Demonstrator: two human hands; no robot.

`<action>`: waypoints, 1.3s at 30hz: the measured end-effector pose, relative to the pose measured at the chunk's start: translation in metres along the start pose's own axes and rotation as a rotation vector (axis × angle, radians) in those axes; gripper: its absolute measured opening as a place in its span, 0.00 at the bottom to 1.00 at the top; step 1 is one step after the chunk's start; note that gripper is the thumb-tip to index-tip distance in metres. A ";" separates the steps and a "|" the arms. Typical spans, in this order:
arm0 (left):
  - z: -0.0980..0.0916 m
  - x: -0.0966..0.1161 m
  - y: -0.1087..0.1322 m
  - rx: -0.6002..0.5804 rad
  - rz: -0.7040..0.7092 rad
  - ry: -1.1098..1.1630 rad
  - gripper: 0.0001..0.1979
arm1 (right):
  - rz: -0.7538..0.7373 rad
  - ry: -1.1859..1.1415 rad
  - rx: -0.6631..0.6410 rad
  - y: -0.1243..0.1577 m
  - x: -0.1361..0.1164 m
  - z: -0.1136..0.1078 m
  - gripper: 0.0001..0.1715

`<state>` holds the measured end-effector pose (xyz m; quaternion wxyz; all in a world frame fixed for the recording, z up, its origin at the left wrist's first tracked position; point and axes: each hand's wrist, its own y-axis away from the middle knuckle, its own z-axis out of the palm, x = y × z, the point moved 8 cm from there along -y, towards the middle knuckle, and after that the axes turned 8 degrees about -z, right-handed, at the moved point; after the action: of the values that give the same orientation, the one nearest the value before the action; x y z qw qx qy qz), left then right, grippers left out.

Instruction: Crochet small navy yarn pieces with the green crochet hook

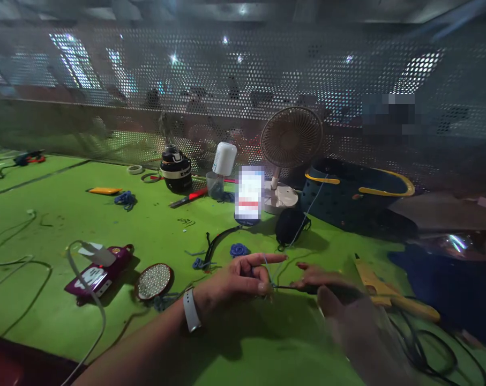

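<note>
My left hand (243,274) pinches a small bit of blue yarn work between thumb and fingers, its index finger stretched out with the yarn looped over it. From there a blue yarn strand (303,222) runs up to the dark blue basket (347,206) at the back right. My right hand (331,289), smeared by motion, grips a crochet hook (293,289) whose tip meets the yarn at my left fingertips. The small piece is mostly hidden by my fingers. Just beyond my left hand lies a round blue crocheted piece (239,250).
A lit phone (249,193) stands before a small fan (291,136). Left are a purple power strip (100,273) and a round studded object (154,281). A yellow-handled tool (403,303) and black cables lie right. A black bottle (176,170) stands by the perforated partition.
</note>
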<state>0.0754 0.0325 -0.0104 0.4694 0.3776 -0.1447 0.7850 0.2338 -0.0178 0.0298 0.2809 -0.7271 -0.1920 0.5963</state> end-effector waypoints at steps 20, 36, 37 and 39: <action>0.006 0.003 0.005 0.364 0.267 -0.541 0.37 | -0.322 0.451 -0.249 0.002 0.009 0.037 0.14; 0.007 0.007 0.000 0.184 0.144 -0.081 0.27 | -0.206 0.271 -0.087 0.001 -0.029 0.024 0.13; 0.007 0.006 0.000 0.182 0.134 -0.072 0.28 | -0.200 0.266 -0.099 0.001 -0.028 0.024 0.13; 0.007 0.005 0.000 0.187 0.113 -0.065 0.30 | -0.199 0.254 -0.112 0.002 -0.027 0.026 0.13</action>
<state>0.0770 0.0312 -0.0025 0.3821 0.4362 -0.1069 0.8077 0.2028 -0.0311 0.0456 0.3195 -0.7885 -0.2587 0.4573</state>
